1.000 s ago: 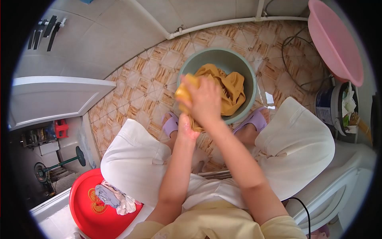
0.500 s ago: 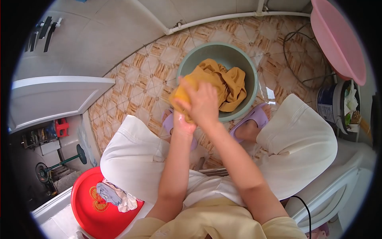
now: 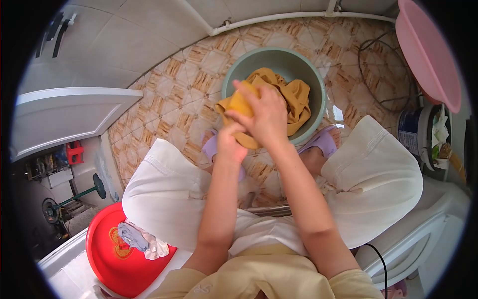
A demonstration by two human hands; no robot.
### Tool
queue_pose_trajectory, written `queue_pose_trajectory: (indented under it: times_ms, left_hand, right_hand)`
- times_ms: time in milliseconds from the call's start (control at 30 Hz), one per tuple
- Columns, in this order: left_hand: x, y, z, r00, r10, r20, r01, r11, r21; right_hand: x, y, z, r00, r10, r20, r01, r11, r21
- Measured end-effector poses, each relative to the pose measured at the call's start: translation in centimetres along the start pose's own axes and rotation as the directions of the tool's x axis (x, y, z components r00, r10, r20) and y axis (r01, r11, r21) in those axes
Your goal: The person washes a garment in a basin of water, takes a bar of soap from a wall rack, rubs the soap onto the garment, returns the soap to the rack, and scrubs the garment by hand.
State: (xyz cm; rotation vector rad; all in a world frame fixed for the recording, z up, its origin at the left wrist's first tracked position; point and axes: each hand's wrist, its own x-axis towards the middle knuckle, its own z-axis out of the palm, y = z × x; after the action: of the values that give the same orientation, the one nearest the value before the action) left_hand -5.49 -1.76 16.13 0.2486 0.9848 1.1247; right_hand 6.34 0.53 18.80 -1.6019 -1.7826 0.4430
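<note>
My right hand (image 3: 269, 114) is closed around a yellow block (image 3: 242, 103) that looks like a bar of laundry soap, pressed on the mustard-coloured garment (image 3: 296, 99). Just below it, my left hand (image 3: 231, 144) grips an edge of the same garment; its fingers are partly covered by cloth and by my right hand. The rest of the garment lies bunched in a green-grey basin (image 3: 318, 79) on the floor. Both hands are over the basin's near left rim.
Purple slippers (image 3: 326, 142) flank the basin. On the left a red basin (image 3: 99, 249) holds small light-coloured clothes (image 3: 142, 239), near a white door (image 3: 74, 119). A pink basin (image 3: 430, 60), a dark hose (image 3: 363, 65) and a bin (image 3: 416, 129) are at the right.
My right hand has moved slightly right and up with the yellow block, which shows more now. My left hand has turned, its fingers now curled on the cloth. The view has shifted slightly.
</note>
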Motion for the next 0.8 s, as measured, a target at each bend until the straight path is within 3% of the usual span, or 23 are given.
queue_pose_trajectory:
  times_ms: [33, 100, 133, 167, 200, 233, 267, 300, 333, 367, 400, 433, 467, 533, 567, 633, 700, 767, 800]
  left_hand:
    - [0.0, 0.5, -0.1, 1.0, 0.001, -0.006, -0.001, 1.0, 0.001]
    - [0.3, 1.6, 0.4, 0.992, -0.086, -0.089, 0.049, 0.932, -0.36]
    - [0.3, 1.9, 1.4, 0.991, -0.036, -0.127, -0.013, 0.932, -0.363]
    - [0.0, 2.5, 2.0, 0.992, -0.035, -0.125, -0.013, 0.932, -0.362]
    - [-0.3, 2.9, 2.5, 0.996, -0.013, -0.084, -0.027, 0.892, -0.452]
    - [-0.5, 3.1, 2.7, 0.999, 0.011, -0.048, -0.035, 0.842, -0.538]
    - [-0.6, 3.1, 2.8, 0.999, 0.008, -0.048, -0.033, 0.841, -0.54]
    - [-0.7, 3.0, 2.9, 0.99, 0.102, 0.101, -0.04, 0.87, -0.492]
    - [-0.7, 3.1, 3.0, 0.949, 0.187, 0.254, -0.057, 0.894, -0.444]
    - [-0.8, 3.1, 3.1, 0.948, 0.186, 0.259, -0.055, 0.895, -0.442]
    - [-1.1, 3.1, 3.1, 0.933, 0.261, 0.248, -0.222, 0.959, -0.175]
    - [-1.4, 3.1, 3.0, 0.907, 0.334, 0.255, -0.371, 0.922, 0.109]
    - [-1.7, 3.5, 2.9, 0.908, 0.334, 0.253, -0.371, 0.922, 0.112]
    - [-2.3, 4.9, 2.8, 0.958, 0.171, 0.232, -0.259, 0.863, 0.434]
    - [-2.3, 5.5, 2.9, 0.956, 0.174, 0.237, -0.264, 0.863, 0.431]
    - [-2.2, 6.2, 3.1, 0.975, -0.038, 0.218, -0.115, 0.752, 0.649]
    - [-2.3, 5.5, 2.8, 0.97, -0.038, 0.241, -0.116, 0.798, 0.591]
    - [-2.0, 4.2, 2.2, 0.966, -0.031, 0.258, -0.116, 0.837, 0.534]
    - [-1.6, 3.3, 1.8, 0.988, -0.018, 0.155, -0.028, 0.957, 0.289]
  right_hand:
    - [-0.1, 0.9, 0.7, 1.0, 0.001, 0.004, -0.001, 1.0, 0.005]
    - [-0.4, 4.5, 2.6, 0.939, 0.345, -0.013, -0.316, 0.875, 0.368]
    - [-1.0, 5.5, 2.6, 0.939, 0.344, -0.011, -0.316, 0.874, 0.369]
    - [-1.5, 6.4, 2.4, 0.793, 0.573, 0.206, -0.507, 0.433, 0.745]
    - [-1.6, 6.5, 2.1, 0.614, 0.608, 0.502, -0.518, -0.17, 0.839]
    - [-1.9, 6.1, 2.2, 0.614, 0.61, 0.501, -0.518, -0.169, 0.839]
    - [-2.3, 5.4, 2.4, 0.565, 0.542, 0.622, -0.516, -0.355, 0.779]
    - [-2.6, 4.9, 2.4, 0.52, 0.45, 0.726, -0.501, -0.527, 0.686]
    - [-3.1, 5.0, 3.3, 0.54, 0.345, 0.768, -0.482, -0.62, 0.618]
    - [-3.3, 4.9, 3.4, 0.543, 0.347, 0.765, -0.479, -0.619, 0.622]
    - [-3.2, 4.4, 3.3, 0.626, 0.275, 0.729, -0.407, -0.683, 0.607]
    - [-3.1, 3.9, 3.0, 0.703, 0.207, 0.68, -0.338, -0.745, 0.575]
    - [-2.8, 3.9, 2.4, 0.702, 0.205, 0.682, -0.338, -0.747, 0.572]
    - [-1.5, 3.9, -0.1, 0.737, 0.189, 0.649, -0.303, -0.766, 0.567]
    - [-0.8, 3.9, -1.0, 0.74, 0.188, 0.645, -0.303, -0.763, 0.57]
    - [-0.1, 4.1, -2.4, 0.836, 0.123, 0.535, -0.305, -0.707, 0.638]
    - [0.3, 4.5, -2.9, 0.864, 0.066, 0.499, -0.332, -0.67, 0.663]
    - [0.8, 3.9, -3.8, 0.825, 0.219, 0.521, -0.297, -0.617, 0.729]
    - [0.7, 4.1, -3.6, 0.824, 0.213, 0.525, -0.3, -0.621, 0.724]
